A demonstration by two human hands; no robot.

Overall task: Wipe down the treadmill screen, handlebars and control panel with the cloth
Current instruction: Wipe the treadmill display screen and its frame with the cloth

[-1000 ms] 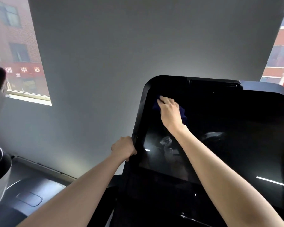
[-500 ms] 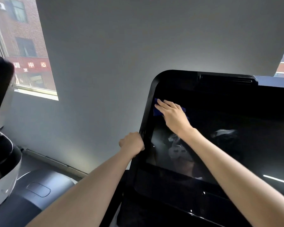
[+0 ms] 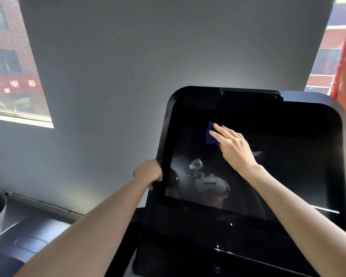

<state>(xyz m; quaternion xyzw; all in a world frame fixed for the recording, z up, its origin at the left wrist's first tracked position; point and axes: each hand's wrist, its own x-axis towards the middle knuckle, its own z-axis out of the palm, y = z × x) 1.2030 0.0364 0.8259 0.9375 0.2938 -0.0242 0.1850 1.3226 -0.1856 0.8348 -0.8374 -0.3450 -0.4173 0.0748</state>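
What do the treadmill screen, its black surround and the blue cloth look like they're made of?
Screen: glossy glass or clear plastic; it shows clear reflections. Surround: probably moulded plastic, smooth with a soft sheen along its rounded corner. Cloth: matte blue fabric, perhaps microfibre; no shine, and it lies flat.

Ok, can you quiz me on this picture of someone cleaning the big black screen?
1. True or false: the right hand presses the cloth against the screen with straight fingers.
2. What does the left hand grip? A: the screen's left edge. B: the cloth. C: a bottle.
3. What colour is the cloth?

Key: 1 true. 2 A. 3 blue.
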